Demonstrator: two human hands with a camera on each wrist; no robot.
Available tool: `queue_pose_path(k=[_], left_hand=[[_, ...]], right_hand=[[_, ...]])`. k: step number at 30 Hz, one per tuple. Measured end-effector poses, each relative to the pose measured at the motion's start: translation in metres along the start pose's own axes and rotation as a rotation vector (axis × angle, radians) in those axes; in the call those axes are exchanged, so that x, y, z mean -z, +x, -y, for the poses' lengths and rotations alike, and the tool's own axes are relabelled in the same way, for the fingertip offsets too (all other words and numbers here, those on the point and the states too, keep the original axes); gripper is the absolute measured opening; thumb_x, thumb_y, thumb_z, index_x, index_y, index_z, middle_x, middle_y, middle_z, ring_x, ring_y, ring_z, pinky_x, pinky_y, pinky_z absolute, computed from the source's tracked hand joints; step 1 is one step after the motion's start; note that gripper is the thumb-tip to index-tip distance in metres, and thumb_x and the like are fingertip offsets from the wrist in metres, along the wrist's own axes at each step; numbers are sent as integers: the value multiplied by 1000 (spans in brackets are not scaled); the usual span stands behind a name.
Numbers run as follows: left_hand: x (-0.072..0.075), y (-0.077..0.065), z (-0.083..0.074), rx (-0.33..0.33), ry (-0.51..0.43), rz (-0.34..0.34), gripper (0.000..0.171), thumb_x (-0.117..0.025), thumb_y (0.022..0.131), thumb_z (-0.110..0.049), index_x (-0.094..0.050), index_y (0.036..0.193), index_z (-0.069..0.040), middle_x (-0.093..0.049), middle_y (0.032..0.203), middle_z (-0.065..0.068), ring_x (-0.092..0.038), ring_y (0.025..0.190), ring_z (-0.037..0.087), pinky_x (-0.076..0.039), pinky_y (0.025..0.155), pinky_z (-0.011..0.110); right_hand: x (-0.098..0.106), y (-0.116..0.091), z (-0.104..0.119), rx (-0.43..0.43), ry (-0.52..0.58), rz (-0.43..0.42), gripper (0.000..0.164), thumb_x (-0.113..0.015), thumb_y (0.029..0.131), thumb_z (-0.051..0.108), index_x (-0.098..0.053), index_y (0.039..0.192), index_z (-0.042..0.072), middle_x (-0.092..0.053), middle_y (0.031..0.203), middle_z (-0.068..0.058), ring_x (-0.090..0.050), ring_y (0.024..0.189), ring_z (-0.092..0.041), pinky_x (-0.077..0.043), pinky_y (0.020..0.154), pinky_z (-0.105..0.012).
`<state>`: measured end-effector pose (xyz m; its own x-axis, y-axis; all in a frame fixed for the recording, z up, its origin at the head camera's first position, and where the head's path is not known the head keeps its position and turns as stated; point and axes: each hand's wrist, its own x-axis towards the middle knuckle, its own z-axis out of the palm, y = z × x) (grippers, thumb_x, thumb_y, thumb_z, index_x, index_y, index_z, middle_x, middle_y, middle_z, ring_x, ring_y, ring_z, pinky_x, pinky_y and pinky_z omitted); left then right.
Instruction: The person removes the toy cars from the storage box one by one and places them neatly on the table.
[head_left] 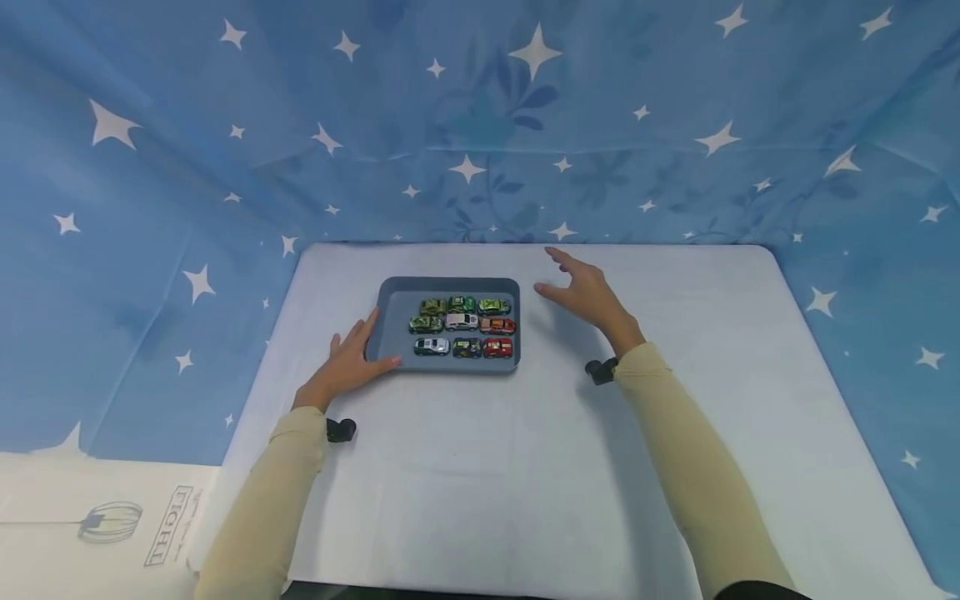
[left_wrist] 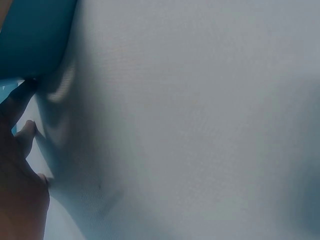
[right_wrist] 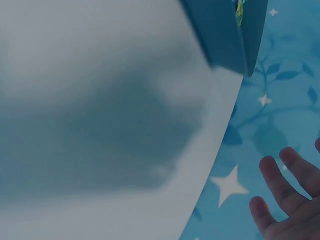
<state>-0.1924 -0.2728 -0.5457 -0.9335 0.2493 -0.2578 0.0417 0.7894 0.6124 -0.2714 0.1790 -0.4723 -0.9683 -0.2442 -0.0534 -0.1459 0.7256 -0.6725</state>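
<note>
A grey-blue rectangular tray [head_left: 393, 312] lies on the white table, with several small toy cars in it set out in rows toward its right side. Green cars [head_left: 432, 307] make up most of the back row; a silver car [head_left: 431, 347] and a red car [head_left: 498, 347] are in the front row. My left hand [head_left: 345, 364] is at the tray's left end, fingers spread and fairly straight along the side, thumb at the front left corner. Off the tray's right end, my right hand [head_left: 588, 293] hovers above the table with fingers apart, holding nothing.
The white tabletop [head_left: 450, 467] has rounded far corners. Behind it and at both sides hangs a blue cloth [head_left: 420, 100] with white stars. A cream cloth [head_left: 60, 517] with a printed whisk lies at the near left. A black wrist camera [head_left: 600, 372] sits at the right wrist.
</note>
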Motion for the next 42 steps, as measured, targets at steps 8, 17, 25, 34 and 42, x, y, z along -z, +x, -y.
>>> queue_pose_path(k=[8,17,25,34,42], left_hand=[[1,2,-1,2,-5,7,114,-71,96,-65,1,175,-25,-8,178,19,-3,164,39,14,125,63],[4,2,7,8,-13,-2,115,-72,95,-64,0,175,-26,-10,178,18,-4,164,35,16,126,60],[5,5,10,5,-10,-26,114,-72,94,-67,-1,175,-28,-13,178,14,-5,165,31,15,126,58],[5,9,7,4,-17,-11,114,-72,93,-69,-3,175,-31,-13,179,11,-6,165,28,14,127,55],[8,7,13,7,-23,-18,115,-71,92,-72,-2,175,-31,-12,179,9,-6,165,26,15,127,54]], right_hand=[[-27,25,39,138,12,65,72,-76,103,32,-45,165,12,-49,163,-15,-49,146,-39,-42,117,-60],[-58,52,86,266,25,176,65,-74,105,29,-50,163,13,-53,159,-14,-55,141,-38,-48,112,-56],[-79,74,115,324,67,226,52,-70,107,25,-59,154,7,-59,153,-16,-58,137,-38,-49,111,-53],[-103,92,116,296,51,270,44,-71,106,20,-66,145,0,-65,146,-18,-66,127,-34,-54,106,-49],[-129,100,117,262,39,328,44,-71,105,15,-65,144,-6,-68,140,-21,-65,128,-36,-51,109,-49]])
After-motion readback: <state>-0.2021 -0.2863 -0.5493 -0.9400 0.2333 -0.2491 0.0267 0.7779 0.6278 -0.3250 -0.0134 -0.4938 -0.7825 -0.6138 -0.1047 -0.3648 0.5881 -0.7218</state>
